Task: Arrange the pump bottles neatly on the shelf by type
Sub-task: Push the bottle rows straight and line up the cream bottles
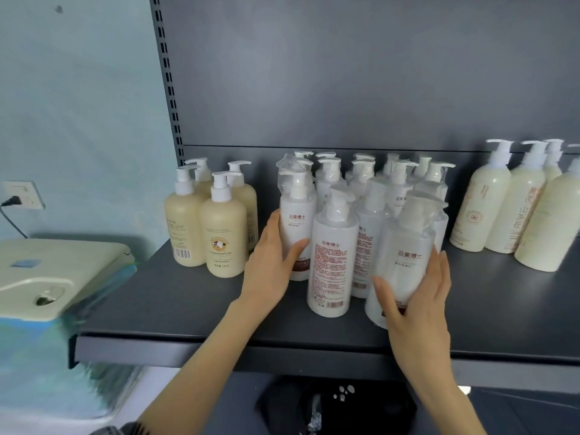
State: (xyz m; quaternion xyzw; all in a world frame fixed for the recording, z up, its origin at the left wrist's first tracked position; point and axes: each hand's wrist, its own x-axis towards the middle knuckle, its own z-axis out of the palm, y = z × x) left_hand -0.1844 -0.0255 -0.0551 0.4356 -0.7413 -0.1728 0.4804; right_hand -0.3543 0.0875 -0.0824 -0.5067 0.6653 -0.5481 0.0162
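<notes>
The left hand (270,262) wraps the lower body of a white bottle (298,221). Its thumb (298,250) lies across the front, over the dark band of the label, and the other fingers go round the bottle's left side and out of sight behind it. The bottle stands upright on the shelf (175,309).

The right hand (419,296) clasps a second white bottle (406,243) low down, with the thumb on the front and the fingers (439,262) curled round its right side. The palm hides the base, so I cannot tell whether it rests on the shelf. This bottle is the one nearest the shelf's front edge, and clear plastic wrap covers its pump.

Between the two hands stands a middle bottle (332,262), with its back label of red print and a barcode facing out. Behind the hands, more white bottles (398,183) with wrapped pumps crowd toward the back panel (345,73). Just left of the left hand, four beige bottles (221,237) stand close together. Well to the right of the right hand stand taller cream bottles (499,208).

Far left, off the shelf, are a blurred cream lid (53,268) and a wall socket (22,194) with a plug in it.
</notes>
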